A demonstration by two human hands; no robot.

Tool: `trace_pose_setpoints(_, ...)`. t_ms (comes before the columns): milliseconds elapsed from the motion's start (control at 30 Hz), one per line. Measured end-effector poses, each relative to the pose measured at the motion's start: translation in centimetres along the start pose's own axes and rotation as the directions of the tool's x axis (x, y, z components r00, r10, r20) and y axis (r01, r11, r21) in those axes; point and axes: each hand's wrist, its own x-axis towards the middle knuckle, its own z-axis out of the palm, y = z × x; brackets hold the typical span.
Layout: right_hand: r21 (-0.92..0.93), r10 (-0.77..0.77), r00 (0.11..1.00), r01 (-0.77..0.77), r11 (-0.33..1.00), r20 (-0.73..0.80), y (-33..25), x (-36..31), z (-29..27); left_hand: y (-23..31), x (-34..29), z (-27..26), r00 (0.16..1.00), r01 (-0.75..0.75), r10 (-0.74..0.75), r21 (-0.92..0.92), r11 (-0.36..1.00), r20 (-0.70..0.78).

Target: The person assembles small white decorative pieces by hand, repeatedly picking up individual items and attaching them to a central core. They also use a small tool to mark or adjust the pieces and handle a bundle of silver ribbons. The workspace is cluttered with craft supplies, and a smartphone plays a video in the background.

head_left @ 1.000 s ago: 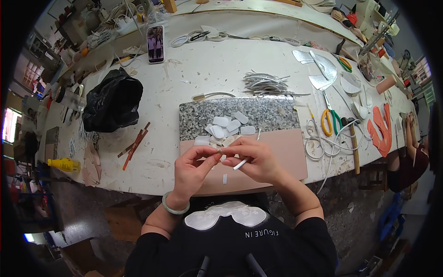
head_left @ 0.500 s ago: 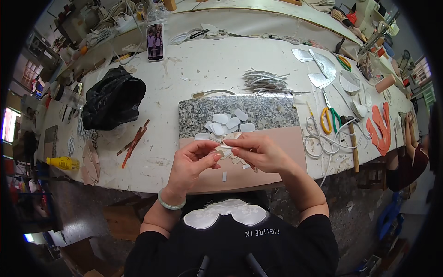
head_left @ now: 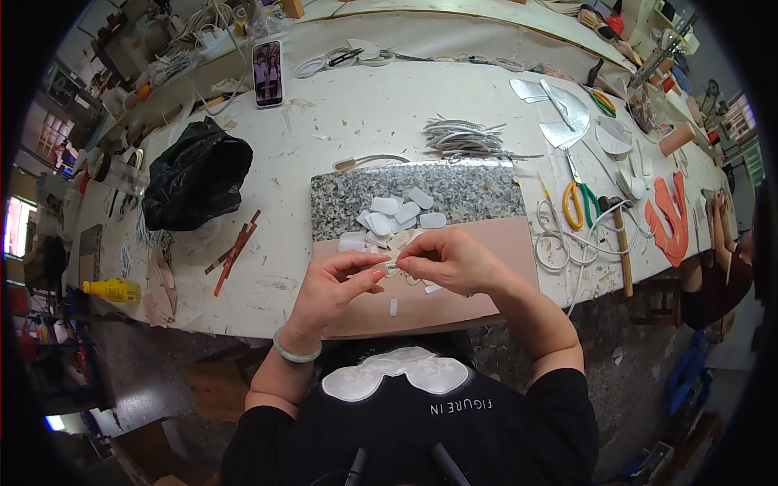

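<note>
Over a pinkish-beige sheet (head_left: 506, 263), my left hand (head_left: 339, 283) pinches a small pale piece (head_left: 392, 268) with dark marks between thumb and fingertips. My right hand (head_left: 450, 261) meets it from the other side, its thumb and forefinger closed at the edge of that piece. Just beyond the fingers lies a loose heap of rounded white pieces (head_left: 405, 212), with cream pieces (head_left: 403, 238) partly hidden under my hands. A narrow white strip (head_left: 394, 307) rests on the sheet near me. The sheet overlaps a speckled stone slab (head_left: 340, 194).
Left are a black plastic bag (head_left: 198, 174), reddish-brown strips (head_left: 235, 255), a yellow bottle (head_left: 112, 289) and a propped phone (head_left: 268, 74). Right are scissors (head_left: 574, 202), a hammer (head_left: 622, 247), white cord (head_left: 553, 253) and orange-pink cutouts (head_left: 668, 223). Grey-white strips (head_left: 464, 138) lie behind the slab. Another person's arm (head_left: 720, 223) shows far right.
My right fingertips have shifted slightly down and in against the small piece, which now shows its marked face. My left hand keeps its pinch. The view has shifted a little.
</note>
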Motion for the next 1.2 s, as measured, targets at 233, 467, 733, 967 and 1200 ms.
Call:
trace_pose_setpoints(233, -0.054, 0.134, 0.989, -0.131, 0.99, 0.058, -1.1, 0.1, -0.4, -0.3, 0.1, -0.3, 1.0, 0.003, -0.004, 0.044, 0.999, 0.015)
trace_pose_setpoints(467, -0.053, 0.022, 0.999, -0.02, 0.998, 0.034, 0.0, 0.3, -0.2, -0.7, 0.3, -0.6, 0.998, 0.014, -0.016, 0.045, 0.999, 0.053)
trace_pose_setpoints(733, -0.049, 0.06, 0.992, -0.055, 0.997, 0.111, 0.1, 0.5, -0.6, -0.7, 0.6, -0.6, 0.988, 0.077, -0.086, 0.077, 0.994, 0.126)
trace_pose_setpoints(967, -0.115, 0.068, 0.985, -0.051, 0.992, 0.156, -0.7, 0.4, -0.9, -1.3, 0.7, -0.6, 0.982, 0.089, -0.11, 0.136, 0.987, 0.151)
trace_pose_setpoints(1200, -0.417, -0.263, 0.961, 0.273, 0.867, 0.083, 0.9, 1.1, -0.1, -1.5, 0.2, 0.0, 0.989, 0.025, -0.059, 0.23, 0.973, 0.138)
